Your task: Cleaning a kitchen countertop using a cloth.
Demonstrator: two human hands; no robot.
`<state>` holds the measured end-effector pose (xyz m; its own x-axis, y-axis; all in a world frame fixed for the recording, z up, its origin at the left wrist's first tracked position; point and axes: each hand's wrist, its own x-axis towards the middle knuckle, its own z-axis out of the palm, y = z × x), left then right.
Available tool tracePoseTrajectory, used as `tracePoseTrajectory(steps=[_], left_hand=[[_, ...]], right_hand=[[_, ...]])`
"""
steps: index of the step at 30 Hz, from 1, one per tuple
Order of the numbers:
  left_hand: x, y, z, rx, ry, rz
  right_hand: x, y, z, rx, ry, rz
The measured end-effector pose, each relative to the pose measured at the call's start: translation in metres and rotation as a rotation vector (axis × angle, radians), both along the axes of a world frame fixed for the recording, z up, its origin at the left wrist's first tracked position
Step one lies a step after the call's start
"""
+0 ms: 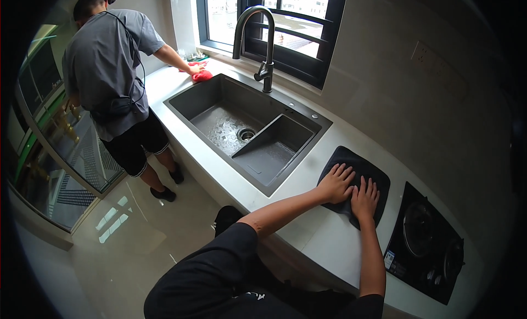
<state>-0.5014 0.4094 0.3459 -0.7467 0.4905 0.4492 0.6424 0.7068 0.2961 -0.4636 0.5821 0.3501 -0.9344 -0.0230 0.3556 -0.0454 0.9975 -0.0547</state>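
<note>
A dark grey cloth lies spread on the white countertop, between the sink and the gas hob. My left hand rests palm down on its left half, fingers spread. Beside it, my right hand presses flat on the cloth's right part, the fingers slightly apart. The two hands nearly meet at the thumbs. Neither grips the fabric, and the area under the palms is hidden.
Left of the cloth is a grey sink with water drops and a tall faucet. A black gas hob lies to the right. At the counter's far end a co-worker presses a red cloth. A window is behind.
</note>
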Motion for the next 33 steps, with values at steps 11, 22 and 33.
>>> tracePoseTrajectory(steps=[11, 22, 33], left_hand=[[0.173, -0.076, 0.022, -0.145, -0.03, -0.243], [0.118, -0.072, 0.031, -0.153, -0.046, -0.359], [-0.099, 0.004, 0.01, -0.095, -0.023, -0.169]], right_hand=[[0.189, -0.056, 0.025, -0.046, -0.099, 0.142], [0.144, -0.046, 0.034, -0.076, -0.167, 0.153], [-0.08, 0.005, 0.013, -0.086, -0.118, -0.033]])
